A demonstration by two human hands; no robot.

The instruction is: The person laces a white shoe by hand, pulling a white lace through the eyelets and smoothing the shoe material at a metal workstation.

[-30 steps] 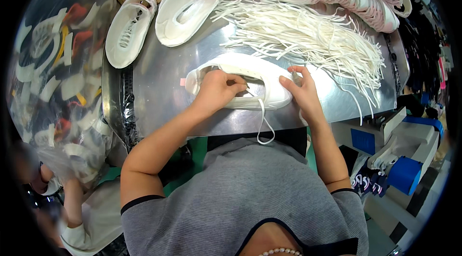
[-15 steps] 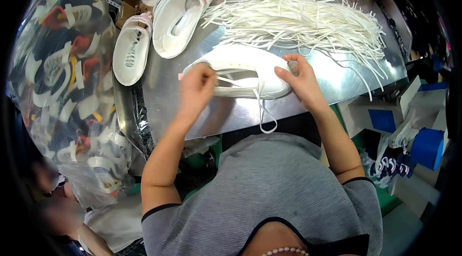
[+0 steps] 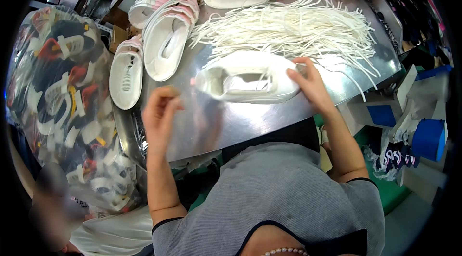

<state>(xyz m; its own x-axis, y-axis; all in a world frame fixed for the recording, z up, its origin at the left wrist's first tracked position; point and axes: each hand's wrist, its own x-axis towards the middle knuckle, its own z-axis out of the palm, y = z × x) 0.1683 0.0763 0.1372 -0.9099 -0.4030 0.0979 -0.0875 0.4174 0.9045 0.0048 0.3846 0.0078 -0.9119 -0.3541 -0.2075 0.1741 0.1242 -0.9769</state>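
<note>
A white shoe upper [image 3: 284,80] lies sideways on the metal table, its opening facing up. My right hand [image 3: 313,83] grips its right end, thumb on top. Something small and greyish shows between the thumb and fingers there. Some thin white lace [image 3: 262,85] crosses the upper's opening. Left of the upper and apart from it, my left hand [image 3: 161,112] is raised over the table's left part. Its fingers are curled together and slightly blurred; whether anything is pinched in them is hidden.
Behind the upper lies a big heap of white laces [image 3: 288,30]. Nested stacks of white and pink uppers [image 3: 168,47] stand at the back, and a single white one [image 3: 126,80] at left. A clear bag of cut pieces [image 3: 72,102] is beside the table [image 3: 207,133]; boxes [image 3: 370,112] sit right.
My left hand has left the upper and moved left, toward the table's edge. The lace loop hanging in front of the upper is gone from there. The right hand keeps its grip.
</note>
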